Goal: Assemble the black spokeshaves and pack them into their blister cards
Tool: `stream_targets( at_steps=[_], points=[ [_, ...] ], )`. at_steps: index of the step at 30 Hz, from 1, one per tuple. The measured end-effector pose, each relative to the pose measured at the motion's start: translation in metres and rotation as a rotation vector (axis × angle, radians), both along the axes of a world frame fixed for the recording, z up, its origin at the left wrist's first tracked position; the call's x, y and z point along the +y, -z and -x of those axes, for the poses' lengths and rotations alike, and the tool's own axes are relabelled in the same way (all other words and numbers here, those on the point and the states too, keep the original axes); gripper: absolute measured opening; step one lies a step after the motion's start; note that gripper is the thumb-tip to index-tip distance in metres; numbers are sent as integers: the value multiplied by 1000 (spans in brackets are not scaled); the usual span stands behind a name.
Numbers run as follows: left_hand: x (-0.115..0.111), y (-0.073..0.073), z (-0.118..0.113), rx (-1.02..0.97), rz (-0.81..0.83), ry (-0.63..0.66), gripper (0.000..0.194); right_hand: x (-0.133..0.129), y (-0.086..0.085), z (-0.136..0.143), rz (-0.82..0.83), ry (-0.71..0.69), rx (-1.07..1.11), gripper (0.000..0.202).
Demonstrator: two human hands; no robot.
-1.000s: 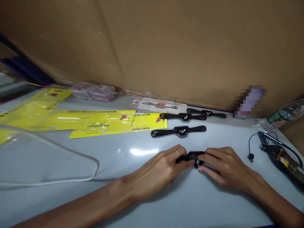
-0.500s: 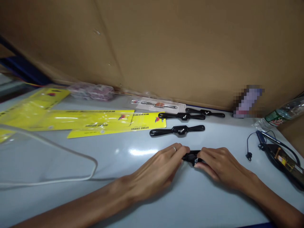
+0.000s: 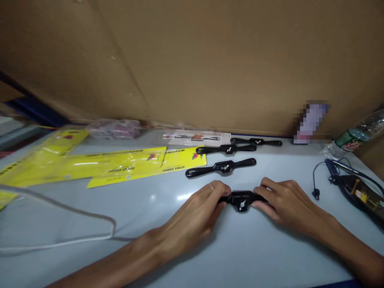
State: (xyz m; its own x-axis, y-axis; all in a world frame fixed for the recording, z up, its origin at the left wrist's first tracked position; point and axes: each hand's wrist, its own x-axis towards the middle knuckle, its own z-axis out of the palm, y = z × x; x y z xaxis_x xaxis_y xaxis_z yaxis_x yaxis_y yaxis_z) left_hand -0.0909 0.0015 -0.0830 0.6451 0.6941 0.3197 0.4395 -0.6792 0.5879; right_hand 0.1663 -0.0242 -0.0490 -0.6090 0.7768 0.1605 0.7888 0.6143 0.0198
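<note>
A black spokeshave [image 3: 241,201] is held level just over the grey tabletop, its silver screw showing at the middle. My left hand [image 3: 207,204] grips its left handle, with a ring on one finger. Closed around the right handle is my right hand [image 3: 280,200]. Behind them lie three more black spokeshaves: the nearest spokeshave [image 3: 224,167], a middle spokeshave [image 3: 229,149] and a far spokeshave [image 3: 257,142] by the back panel. Both handle ends of the held one are covered by my fingers.
Yellow cards [image 3: 186,160] in clear plastic lie at left, near a white cable [image 3: 69,209]. At the back are a clear package [image 3: 115,129] and a pale packaged card [image 3: 196,138]. A plastic bottle [image 3: 349,142] and dark neckband earphones [image 3: 331,170] are at right.
My hands have moved apart from the spokeshave's centre onto its handles, so its middle and silver screw are now uncovered. The camera view has shifted slightly.
</note>
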Motion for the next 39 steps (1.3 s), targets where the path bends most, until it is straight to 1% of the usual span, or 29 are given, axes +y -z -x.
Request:
stream_targets(
  at_steps=[4, 7, 9, 11, 12, 14, 17, 20, 24, 27, 30, 34, 39],
  points=[
    [-2, 1, 0, 21, 60, 1, 20, 1, 1, 1, 39, -42, 21, 23],
    [-2, 0, 1, 64, 62, -5, 18, 1, 2, 1, 43, -55, 37, 25],
    [-2, -2, 1, 126, 31, -22, 14, 1, 5, 1, 16, -63, 52, 28],
    [-1, -4, 1, 216, -35, -18, 6, 1, 7, 0, -3, -61, 62, 32],
    [0, -4, 0, 262, -76, -6, 6, 1, 8, 0, 0, -55, 64, 33],
    [2, -6, -1, 336, -157, 21, 13, 1, 10, -1, 19, -46, 63, 34],
    [5, -6, -3, 395, -227, 19, 19, 1, 11, 0, 38, -44, 59, 30],
    [8, -6, -2, 425, -263, 35, 29, 1, 10, 1, 61, -37, 51, 25],
    [14, -4, 2, 425, -294, 105, 45, 0, 8, 3, 89, -27, 49, 19],
    [16, -1, 4, 428, -302, 114, 53, -1, 7, 3, 117, -32, 46, 14],
    [17, 0, 4, 428, -269, 108, 56, -1, 5, 4, 141, -34, 36, 14],
    [15, -2, 5, 422, -227, 106, 53, -1, 4, 4, 103, -41, 25, 16],
    [11, -2, 5, 423, -267, 119, 48, -2, 6, 3, 57, -72, 25, 19]
  ],
)
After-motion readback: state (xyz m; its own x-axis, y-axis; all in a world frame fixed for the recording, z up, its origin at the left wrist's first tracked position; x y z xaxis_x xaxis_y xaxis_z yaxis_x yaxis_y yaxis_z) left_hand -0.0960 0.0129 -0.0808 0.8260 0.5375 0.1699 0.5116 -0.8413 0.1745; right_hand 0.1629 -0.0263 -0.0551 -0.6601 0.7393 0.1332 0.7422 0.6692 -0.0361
